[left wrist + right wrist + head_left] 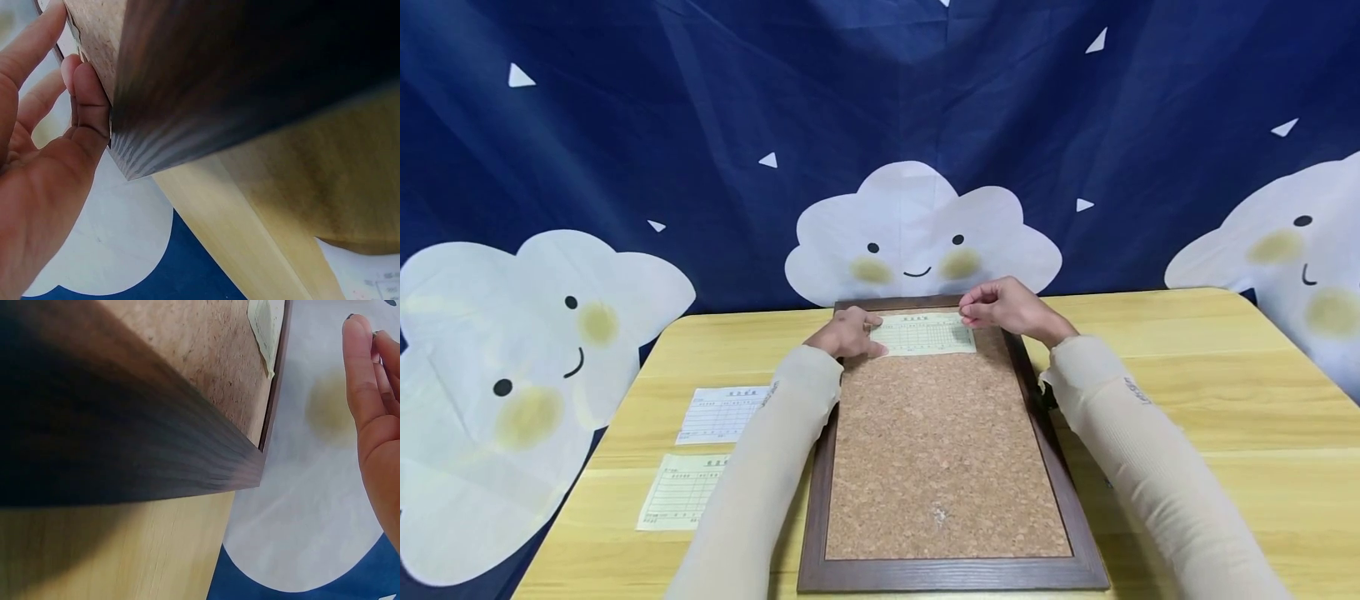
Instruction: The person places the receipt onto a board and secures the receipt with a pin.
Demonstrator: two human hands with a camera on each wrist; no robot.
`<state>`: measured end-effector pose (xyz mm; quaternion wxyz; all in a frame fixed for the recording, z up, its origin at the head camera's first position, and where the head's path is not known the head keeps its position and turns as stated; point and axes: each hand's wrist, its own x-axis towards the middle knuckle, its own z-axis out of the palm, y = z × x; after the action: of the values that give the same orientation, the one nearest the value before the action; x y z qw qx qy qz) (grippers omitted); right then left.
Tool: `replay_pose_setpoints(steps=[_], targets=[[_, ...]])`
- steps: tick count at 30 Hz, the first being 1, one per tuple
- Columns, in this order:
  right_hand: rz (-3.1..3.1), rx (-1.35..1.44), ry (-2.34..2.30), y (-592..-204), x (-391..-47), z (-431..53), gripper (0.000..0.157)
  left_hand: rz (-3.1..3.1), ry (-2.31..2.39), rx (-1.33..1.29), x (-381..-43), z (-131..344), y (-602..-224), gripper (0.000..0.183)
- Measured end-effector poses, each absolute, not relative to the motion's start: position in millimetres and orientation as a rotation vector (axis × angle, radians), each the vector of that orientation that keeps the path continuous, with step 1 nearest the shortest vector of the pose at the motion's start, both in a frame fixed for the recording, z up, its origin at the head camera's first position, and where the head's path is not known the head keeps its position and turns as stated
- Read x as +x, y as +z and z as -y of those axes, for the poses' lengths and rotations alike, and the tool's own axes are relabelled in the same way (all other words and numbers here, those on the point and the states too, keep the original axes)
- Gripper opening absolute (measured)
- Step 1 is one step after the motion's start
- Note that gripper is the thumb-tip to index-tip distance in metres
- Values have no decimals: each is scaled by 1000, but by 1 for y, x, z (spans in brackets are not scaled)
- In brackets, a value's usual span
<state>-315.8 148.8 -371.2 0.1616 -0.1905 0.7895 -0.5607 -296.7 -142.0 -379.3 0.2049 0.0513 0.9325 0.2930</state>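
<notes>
Cream sleeves (1157,467), ribbed; bunched cuffs (1071,360); small dark lettering (1138,390) on forearms.

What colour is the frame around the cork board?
The frame is dark brown; it shows best in the head view.

The slips (922,336) and sleeves (1150,450) are printed, though illegibly

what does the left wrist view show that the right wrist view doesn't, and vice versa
Only the left wrist view shows the bare left hand and a white printed paper slip. Only the right wrist view shows the bare right hand and a clear corner of pale green paper. Both show the dark brown frame, tan speckled cork, pale wooden table and blue cloud-patterned backdrop.
</notes>
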Motion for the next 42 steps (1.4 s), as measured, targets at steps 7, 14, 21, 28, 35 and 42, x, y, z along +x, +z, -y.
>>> replay_pose_setpoints(steps=[7,14,21,28,35,42], targets=[[-2317,-425,-1536,-363,-315,-139,20,-2584,833,140,-296,144,-378,64],[-2296,-429,-1544,-363,-318,-129,18,-2592,818,143,-294,146,-378,63],[-2321,-452,-1486,-363,-321,-128,18,-2581,815,154,-294,146,-379,63],[-2282,-426,-1518,-360,-322,-126,22,-2584,820,146,-296,144,-380,63],[-2246,-427,-1583,-361,-325,-119,20,-2590,816,150,-295,142,-379,64],[-2266,-422,-1589,-363,-327,-112,21,-2589,788,143,-296,140,-377,62]])
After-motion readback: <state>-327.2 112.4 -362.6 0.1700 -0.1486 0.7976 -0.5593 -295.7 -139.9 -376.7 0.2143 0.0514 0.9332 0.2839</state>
